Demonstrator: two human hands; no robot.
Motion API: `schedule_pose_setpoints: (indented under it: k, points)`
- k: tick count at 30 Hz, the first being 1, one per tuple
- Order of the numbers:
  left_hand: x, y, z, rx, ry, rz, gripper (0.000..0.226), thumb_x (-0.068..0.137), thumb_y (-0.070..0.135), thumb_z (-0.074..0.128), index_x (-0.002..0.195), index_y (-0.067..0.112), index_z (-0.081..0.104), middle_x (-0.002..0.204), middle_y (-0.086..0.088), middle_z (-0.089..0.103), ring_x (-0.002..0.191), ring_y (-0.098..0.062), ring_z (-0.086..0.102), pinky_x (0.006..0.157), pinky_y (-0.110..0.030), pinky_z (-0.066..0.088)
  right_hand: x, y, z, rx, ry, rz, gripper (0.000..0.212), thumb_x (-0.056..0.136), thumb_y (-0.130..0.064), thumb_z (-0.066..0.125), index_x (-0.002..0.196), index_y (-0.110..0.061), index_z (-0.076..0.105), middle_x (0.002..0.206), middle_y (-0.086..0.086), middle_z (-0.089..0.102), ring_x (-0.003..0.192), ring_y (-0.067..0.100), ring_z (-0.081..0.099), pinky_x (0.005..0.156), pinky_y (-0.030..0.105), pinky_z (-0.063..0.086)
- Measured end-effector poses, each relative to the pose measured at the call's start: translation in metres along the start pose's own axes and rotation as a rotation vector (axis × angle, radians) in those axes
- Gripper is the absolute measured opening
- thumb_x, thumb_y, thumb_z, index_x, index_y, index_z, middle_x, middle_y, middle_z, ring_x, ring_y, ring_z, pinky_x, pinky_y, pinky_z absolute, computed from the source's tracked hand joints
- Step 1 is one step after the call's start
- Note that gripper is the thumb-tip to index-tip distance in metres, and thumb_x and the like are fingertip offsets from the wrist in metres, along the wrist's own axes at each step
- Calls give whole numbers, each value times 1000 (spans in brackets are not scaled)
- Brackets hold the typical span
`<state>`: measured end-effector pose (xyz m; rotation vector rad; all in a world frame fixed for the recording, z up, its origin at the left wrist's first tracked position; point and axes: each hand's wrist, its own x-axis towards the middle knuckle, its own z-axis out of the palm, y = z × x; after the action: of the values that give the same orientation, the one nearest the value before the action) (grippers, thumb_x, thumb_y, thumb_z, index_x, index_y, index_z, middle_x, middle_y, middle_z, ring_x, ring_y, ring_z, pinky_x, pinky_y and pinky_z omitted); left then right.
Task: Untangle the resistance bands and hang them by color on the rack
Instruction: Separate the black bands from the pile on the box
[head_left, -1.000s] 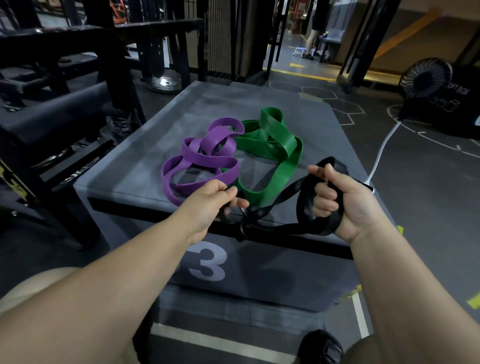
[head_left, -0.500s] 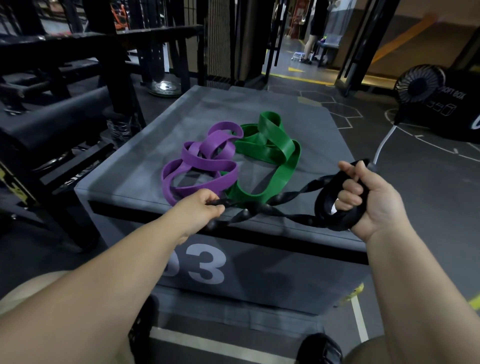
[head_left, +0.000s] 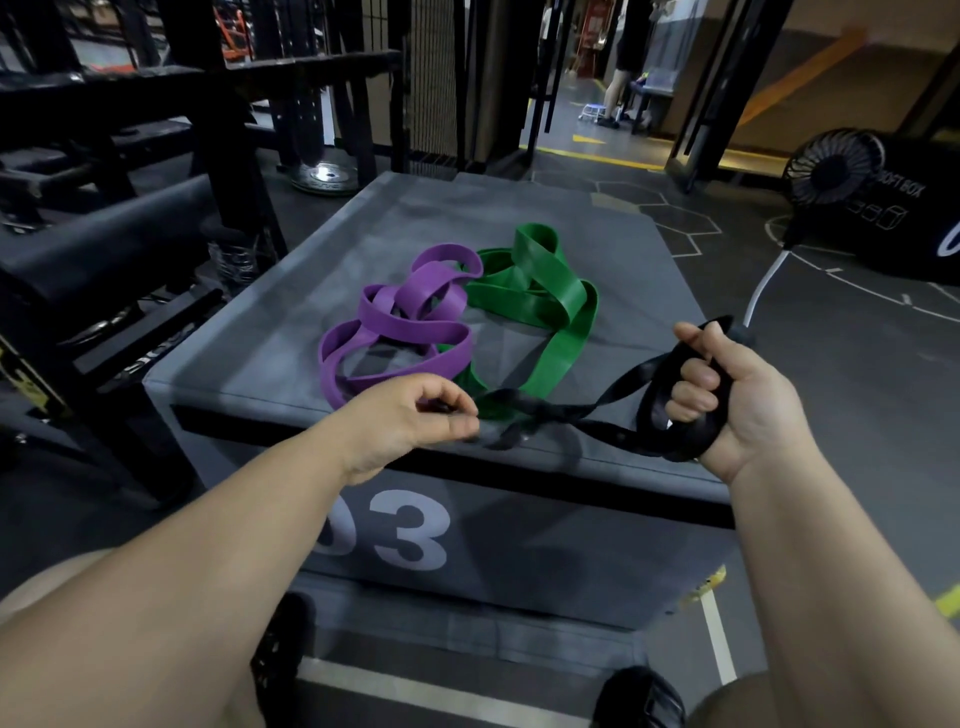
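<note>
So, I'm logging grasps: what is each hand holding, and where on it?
Both hold the black band: the right hand grips a looped end, the left hand pinches the opposite, twisted end.

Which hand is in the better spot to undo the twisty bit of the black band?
Probably the left hand: it pinches the black band right beside the twist. The right hand grips the band's far loop, so it is better suited to holding that end steady.
</note>
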<state>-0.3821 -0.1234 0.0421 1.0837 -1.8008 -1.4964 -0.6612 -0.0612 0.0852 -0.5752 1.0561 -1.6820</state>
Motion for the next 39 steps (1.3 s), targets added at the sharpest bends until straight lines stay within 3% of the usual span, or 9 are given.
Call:
schedule_pose_setpoints:
  k: [2, 5, 8, 12, 17, 24, 32, 36, 39]
  points:
    - [2, -3, 0, 217, -18, -9, 26, 71, 14, 83, 90, 25, 68, 90, 8, 63, 77, 0, 58, 74, -16, 47, 0, 0, -1, 2, 2, -1, 21, 97, -32, 51, 100, -12, 60, 52, -6, 33, 37, 7, 26, 39, 18, 25]
    - [8, -10, 1, 441, 188, 13, 24, 71, 22, 83, 76, 29, 61, 88, 4, 60, 77, -14, 59, 73, -27, 48, 0, 0, -2, 11, -7, 2, 21, 98, -31, 50, 99, -12, 59, 52, -7, 33, 37, 6, 26, 39, 19, 24]
    - [11, -9, 1, 333, 332, 51, 22, 80, 25, 75, 72, 21, 55, 70, 2, 55, 63, -15, 51, 64, -31, 45, -1, 2, -1, 0, -11, 17, 21, 98, -32, 50, 98, -13, 59, 52, -7, 33, 37, 6, 26, 39, 19, 24]
    - [12, -9, 0, 191, 443, 39, 12, 88, 27, 63, 81, 21, 56, 76, 2, 57, 69, -15, 54, 72, -35, 51, -1, 2, 1, 10, -18, 34, 22, 98, -32, 50, 95, -13, 59, 51, -7, 32, 36, 5, 26, 38, 18, 23]
    - [18, -8, -4, -61, 500, 25, 9, 92, 7, 57, 91, 15, 59, 79, 0, 63, 64, -7, 56, 60, -20, 47, -2, -2, 0, 25, -4, 39, 23, 98, -32, 50, 92, -12, 59, 50, -8, 33, 36, 5, 26, 37, 17, 24]
    - [13, -7, -7, -184, 337, 48, 23, 92, -2, 56, 96, 16, 68, 93, -6, 67, 81, -10, 60, 73, -11, 51, 1, -2, -5, 17, 31, 27, 22, 98, -33, 51, 90, -14, 59, 51, -8, 33, 36, 6, 27, 38, 18, 24]
    - [-2, 6, -18, -55, -105, 153, 22, 86, -12, 56, 91, 8, 66, 87, 2, 74, 89, -7, 67, 83, -16, 50, 4, -4, -10, 30, 78, -5, 21, 97, -33, 52, 88, -15, 58, 52, -8, 33, 38, 6, 27, 38, 18, 26]
    - [-8, 6, -13, -23, -305, 101, 14, 84, -2, 54, 94, 7, 58, 82, 5, 66, 84, -6, 60, 83, -17, 45, 6, -1, -11, 23, 96, -4, 21, 97, -34, 53, 88, -16, 57, 52, -8, 34, 38, 7, 28, 38, 18, 27]
    - [-6, 2, -12, 73, -308, 42, 24, 76, 12, 58, 100, 11, 54, 79, 7, 51, 77, -4, 49, 78, -18, 43, 6, 1, -10, 7, 97, 1, 22, 98, -34, 52, 87, -16, 58, 52, -8, 34, 37, 7, 27, 38, 17, 26]
